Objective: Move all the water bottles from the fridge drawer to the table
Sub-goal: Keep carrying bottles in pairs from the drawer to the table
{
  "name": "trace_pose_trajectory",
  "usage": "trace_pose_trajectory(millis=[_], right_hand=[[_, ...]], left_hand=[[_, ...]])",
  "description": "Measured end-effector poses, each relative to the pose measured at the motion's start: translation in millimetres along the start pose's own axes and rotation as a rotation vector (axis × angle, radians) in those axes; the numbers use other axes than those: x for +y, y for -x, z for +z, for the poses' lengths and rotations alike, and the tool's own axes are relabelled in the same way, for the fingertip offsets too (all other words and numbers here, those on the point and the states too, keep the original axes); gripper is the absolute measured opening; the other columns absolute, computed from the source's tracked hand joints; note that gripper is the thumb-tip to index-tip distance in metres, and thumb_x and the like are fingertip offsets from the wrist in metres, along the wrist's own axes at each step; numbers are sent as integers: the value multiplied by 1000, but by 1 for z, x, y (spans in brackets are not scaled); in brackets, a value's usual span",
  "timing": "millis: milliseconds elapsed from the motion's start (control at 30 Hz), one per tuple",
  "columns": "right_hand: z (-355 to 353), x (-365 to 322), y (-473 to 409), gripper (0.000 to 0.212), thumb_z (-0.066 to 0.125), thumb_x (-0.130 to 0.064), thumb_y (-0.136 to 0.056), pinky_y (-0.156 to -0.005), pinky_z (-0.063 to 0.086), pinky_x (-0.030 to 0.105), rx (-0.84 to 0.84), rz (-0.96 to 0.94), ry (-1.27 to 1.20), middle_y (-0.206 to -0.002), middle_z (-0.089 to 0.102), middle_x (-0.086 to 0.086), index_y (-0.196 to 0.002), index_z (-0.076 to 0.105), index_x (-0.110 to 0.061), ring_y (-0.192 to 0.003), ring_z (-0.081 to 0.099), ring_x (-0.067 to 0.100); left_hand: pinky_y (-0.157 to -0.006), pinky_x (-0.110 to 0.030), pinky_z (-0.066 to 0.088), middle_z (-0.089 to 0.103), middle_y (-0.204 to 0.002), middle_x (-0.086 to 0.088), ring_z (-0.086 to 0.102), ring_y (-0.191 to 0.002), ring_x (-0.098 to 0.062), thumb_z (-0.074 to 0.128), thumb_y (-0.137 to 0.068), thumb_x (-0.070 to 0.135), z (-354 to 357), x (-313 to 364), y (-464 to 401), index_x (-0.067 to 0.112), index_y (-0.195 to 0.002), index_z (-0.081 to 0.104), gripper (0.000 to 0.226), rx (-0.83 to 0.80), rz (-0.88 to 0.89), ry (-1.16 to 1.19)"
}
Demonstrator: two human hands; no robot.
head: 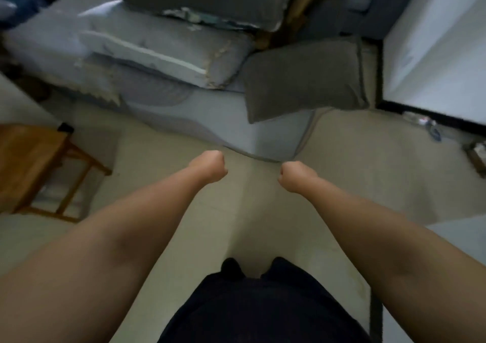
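Observation:
Both my arms reach forward over a pale floor. My left hand (210,166) is curled into a fist and holds nothing. My right hand (294,175) is also a fist with nothing in it. The two fists are a short gap apart, at about the same height. No water bottle, fridge drawer or fridge shows in this view. A wooden table (23,163) stands at the left edge, only partly in view.
A low mattress (263,129) lies straight ahead with stacked grey pillows (168,50) and a dark grey cushion (302,77) on it. A white wall (436,40) with a dark skirting runs along the right, with small clutter (426,124) on the floor beside it.

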State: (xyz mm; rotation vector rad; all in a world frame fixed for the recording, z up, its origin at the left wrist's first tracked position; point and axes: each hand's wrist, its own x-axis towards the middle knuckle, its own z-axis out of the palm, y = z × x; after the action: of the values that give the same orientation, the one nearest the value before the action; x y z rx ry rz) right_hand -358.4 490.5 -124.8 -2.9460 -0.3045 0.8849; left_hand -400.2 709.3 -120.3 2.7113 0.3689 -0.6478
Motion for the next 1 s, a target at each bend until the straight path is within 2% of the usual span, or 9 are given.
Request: trace_pose_trajectory(millis=[133,267,367,433,500,633,767,900,1000], right_hand=[[-11,-93,-35,33,42,-27,-95,-81,46,34,-44,-229,180,-120,60,13,-115,59,-7,-108,58,34],[-10,-175,-60,35,40,-23,-94,-73,43,32,-110,-436,292,-108,62,14,-113,63,-3,-99,59,33],[-13,-236,-81,35,40,-20,-93,-72,43,33,-136,-551,387,-117,62,13,-114,63,-5,-105,60,33],[-17,-271,-96,33,42,-18,-94,-74,45,33,-143,-581,414,-118,62,13,-117,62,-5,-104,60,31],[-23,-302,-115,33,42,-16,-96,-82,47,35,-147,-622,445,-122,61,12,-121,61,-5,-110,59,31],[-44,-358,-146,35,40,-18,-97,-89,48,37,-137,-713,471,-125,60,14,-123,60,-4,-113,58,31],[-62,-423,-167,35,41,-18,-97,-90,48,38,-148,-830,512,-126,60,14,-123,61,-5,-114,58,33],[-52,-486,-162,33,41,-14,-97,-88,48,35,-204,-979,604,-123,62,17,-119,63,-3,-111,59,33],[-26,-530,-142,34,38,-13,-97,-90,49,35,-231,-1108,692,-123,61,17,-119,62,-3,-111,59,32]], left_hand=[[-72,-32,48,66,-99,-24,64,-92,-36,51,-82,15,-7,-90,22,7,-77,60,13,34,-205,92],[-72,-33,48,66,-100,-26,63,-94,-37,51,-84,11,-12,-160,45,-5,-90,64,22,70,-402,193],[-73,-31,46,66,-104,-19,62,-96,-33,51,-85,13,-20,-203,53,1,-99,65,23,122,-548,282],[-69,-29,43,65,-104,-17,61,-94,-31,51,-86,14,-25,-223,52,3,-99,64,21,139,-610,323],[-67,-28,40,64,-103,-15,59,-90,-28,51,-87,17,-32,-240,44,5,-98,63,20,153,-669,357],[-68,-28,39,63,-107,-11,60,-96,-27,52,-89,21,-53,-267,20,8,-103,61,21,201,-736,397],[-67,-31,44,63,-101,-10,56,-82,-23,51,-89,23,-80,-295,-1,13,-91,56,11,254,-811,474],[-76,-35,51,64,-100,-9,60,-90,-27,52,-88,22,-89,-314,4,12,-93,61,15,296,-902,564],[-73,-31,45,64,-105,-12,60,-97,-30,50,-89,19,-79,-336,29,10,-99,61,17,302,-1021,643]])
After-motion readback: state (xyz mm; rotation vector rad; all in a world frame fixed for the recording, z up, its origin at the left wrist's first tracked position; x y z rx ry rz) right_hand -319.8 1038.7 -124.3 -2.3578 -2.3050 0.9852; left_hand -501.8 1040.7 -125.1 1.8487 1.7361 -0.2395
